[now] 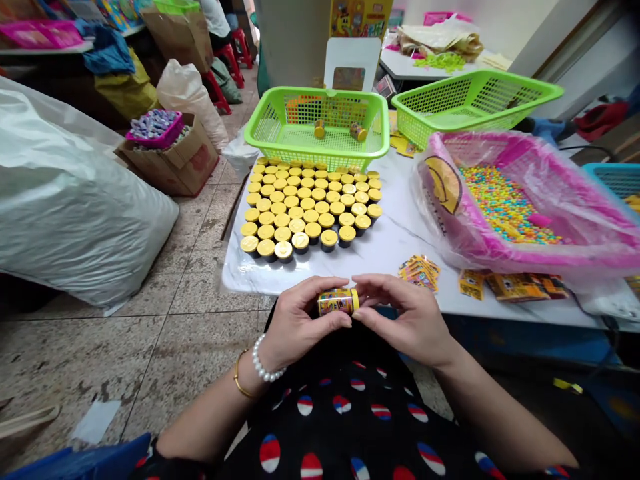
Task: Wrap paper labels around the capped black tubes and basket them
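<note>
Holding a little jar [334,303] on its side, my left hand [306,308] wraps round it — my right hand [407,313] curls at the yellow lid [355,300], but I can't tell if it grips. The jar is over my lap, by the edge of the white table [393,207]. Lots of yellow-topped jars [303,202] stand together there — near a green basket [320,150].

Held jar [336,303]: between your left hand [300,319] and right hand [409,317], by the tabletop's [383,233] near edge.
Jar rows [296,212]: on its left part, beyond your hands.
Basket [310,149]: behind the rows, two jars [357,132] inside.
Tub [590,259]: on your right, beads [503,203] inside.
Card fan [420,272]: left of the tub.
Sack [75,220]: on the floor [200,267], left of the tabletop.
</note>
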A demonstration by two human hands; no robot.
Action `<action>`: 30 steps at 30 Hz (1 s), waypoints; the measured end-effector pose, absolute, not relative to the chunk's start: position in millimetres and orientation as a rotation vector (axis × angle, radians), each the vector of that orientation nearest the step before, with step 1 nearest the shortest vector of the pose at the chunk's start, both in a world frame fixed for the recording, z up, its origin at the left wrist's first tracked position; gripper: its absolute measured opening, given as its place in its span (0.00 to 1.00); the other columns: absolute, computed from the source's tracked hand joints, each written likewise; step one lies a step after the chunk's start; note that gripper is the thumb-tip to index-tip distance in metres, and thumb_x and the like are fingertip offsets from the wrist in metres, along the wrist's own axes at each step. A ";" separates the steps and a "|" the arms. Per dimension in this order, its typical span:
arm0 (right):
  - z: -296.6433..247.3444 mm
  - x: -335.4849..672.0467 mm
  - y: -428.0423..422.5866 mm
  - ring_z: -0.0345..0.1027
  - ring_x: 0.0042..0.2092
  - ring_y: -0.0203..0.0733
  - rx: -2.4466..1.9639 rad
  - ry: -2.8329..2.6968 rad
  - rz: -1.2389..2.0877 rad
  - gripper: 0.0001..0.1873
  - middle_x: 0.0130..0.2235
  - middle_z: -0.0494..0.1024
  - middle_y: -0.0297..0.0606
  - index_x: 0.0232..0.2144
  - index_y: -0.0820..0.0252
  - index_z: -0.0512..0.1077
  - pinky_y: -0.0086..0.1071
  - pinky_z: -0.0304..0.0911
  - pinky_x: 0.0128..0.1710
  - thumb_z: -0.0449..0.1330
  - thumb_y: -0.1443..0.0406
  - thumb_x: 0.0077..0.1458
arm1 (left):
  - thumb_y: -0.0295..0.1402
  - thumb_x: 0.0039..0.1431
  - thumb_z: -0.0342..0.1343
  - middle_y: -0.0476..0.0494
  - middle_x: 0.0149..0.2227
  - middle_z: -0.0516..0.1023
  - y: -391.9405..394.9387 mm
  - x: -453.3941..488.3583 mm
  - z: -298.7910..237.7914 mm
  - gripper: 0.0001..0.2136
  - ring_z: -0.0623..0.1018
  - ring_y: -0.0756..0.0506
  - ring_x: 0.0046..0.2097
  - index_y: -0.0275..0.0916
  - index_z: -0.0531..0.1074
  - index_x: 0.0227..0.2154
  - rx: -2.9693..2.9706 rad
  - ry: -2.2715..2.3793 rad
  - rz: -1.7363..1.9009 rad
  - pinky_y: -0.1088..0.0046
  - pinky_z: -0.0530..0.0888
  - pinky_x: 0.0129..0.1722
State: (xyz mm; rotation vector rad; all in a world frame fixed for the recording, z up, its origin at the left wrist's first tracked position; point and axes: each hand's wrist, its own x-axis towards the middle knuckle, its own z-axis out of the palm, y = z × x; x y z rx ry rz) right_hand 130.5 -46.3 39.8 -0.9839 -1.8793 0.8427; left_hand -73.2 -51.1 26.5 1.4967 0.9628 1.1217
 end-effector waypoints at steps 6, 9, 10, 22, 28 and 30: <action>37.4 131.5 -47.5 0.77 0.43 0.42 -0.883 -1.947 0.669 0.17 0.42 0.81 0.41 0.46 0.58 0.75 0.34 0.74 0.43 0.65 0.71 0.53 | 0.32 0.51 0.69 0.45 0.37 0.80 -47.2 -75.6 27.3 0.15 0.79 0.47 0.38 0.38 0.75 0.42 1.530 0.915 1.155 0.73 0.76 0.38; 40.4 131.4 -47.9 0.77 0.34 0.39 -0.998 -1.852 0.821 0.13 0.35 0.82 0.40 0.43 0.60 0.76 0.31 0.74 0.34 0.66 0.67 0.53 | 0.30 0.52 0.69 0.42 0.40 0.80 -45.0 -75.5 29.1 0.17 0.80 0.46 0.41 0.39 0.75 0.44 1.808 0.903 1.212 0.70 0.76 0.43; 41.5 131.0 -48.1 0.76 0.30 0.38 -1.057 -1.786 0.987 0.11 0.32 0.81 0.39 0.41 0.61 0.77 0.29 0.73 0.31 0.66 0.65 0.55 | 0.30 0.52 0.68 0.41 0.42 0.80 -44.0 -75.7 29.4 0.17 0.80 0.45 0.43 0.39 0.75 0.46 1.893 0.881 1.224 0.69 0.76 0.45; 22.6 137.5 -50.6 0.73 0.27 0.35 -1.155 -1.312 1.605 0.19 0.29 0.78 0.38 0.37 0.62 0.77 0.28 0.71 0.26 0.63 0.51 0.56 | 0.30 0.50 0.70 0.45 0.37 0.81 -42.6 -72.6 22.0 0.16 0.79 0.49 0.36 0.38 0.77 0.42 1.311 0.861 1.007 0.76 0.77 0.37; 30.1 130.5 -45.2 0.72 0.37 0.37 -0.982 -1.696 1.168 0.13 0.38 0.75 0.37 0.44 0.54 0.76 0.29 0.70 0.35 0.67 0.65 0.54 | 0.34 0.47 0.71 0.49 0.28 0.77 -40.3 -62.7 27.9 0.15 0.75 0.53 0.26 0.36 0.76 0.37 0.962 0.837 0.890 0.81 0.73 0.24; 36.1 124.9 -42.9 0.72 0.34 0.35 -0.987 -1.748 1.113 0.12 0.35 0.74 0.36 0.44 0.55 0.75 0.28 0.69 0.32 0.65 0.66 0.56 | 0.38 0.50 0.69 0.49 0.24 0.76 -37.6 -61.6 27.8 0.17 0.74 0.53 0.22 0.35 0.74 0.39 0.918 0.816 0.857 0.80 0.72 0.22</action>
